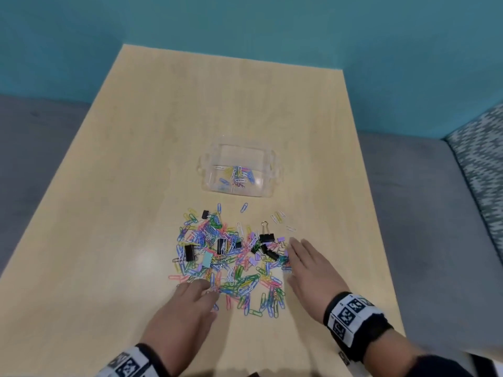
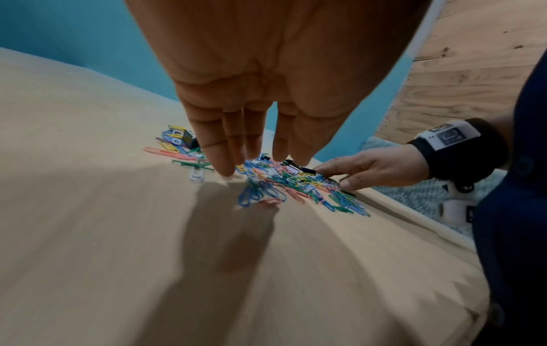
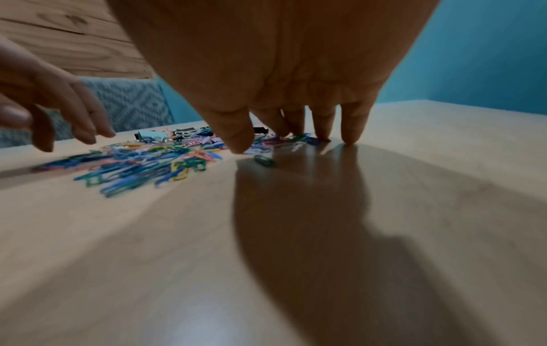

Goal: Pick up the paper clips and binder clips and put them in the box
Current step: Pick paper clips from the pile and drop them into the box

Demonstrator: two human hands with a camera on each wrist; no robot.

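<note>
A spread of coloured paper clips (image 1: 231, 257) mixed with black, purple and light blue binder clips (image 1: 189, 252) lies on the wooden table (image 1: 136, 186). Behind it stands a clear plastic box (image 1: 239, 170) holding a few paper clips. My left hand (image 1: 187, 303) is flat at the pile's near left edge, its straight fingers (image 2: 219, 161) touching the clips (image 2: 284, 182). My right hand (image 1: 307, 265) lies flat at the pile's right edge, its fingertips (image 3: 350, 138) on the table beside the clips (image 3: 154, 161). Neither hand holds anything.
The table's right edge (image 1: 375, 240) runs close to my right hand. A grey bench seat (image 1: 424, 213) and a patterned cushion (image 1: 479, 159) lie beyond it. A teal wall (image 1: 245, 28) stands behind the table.
</note>
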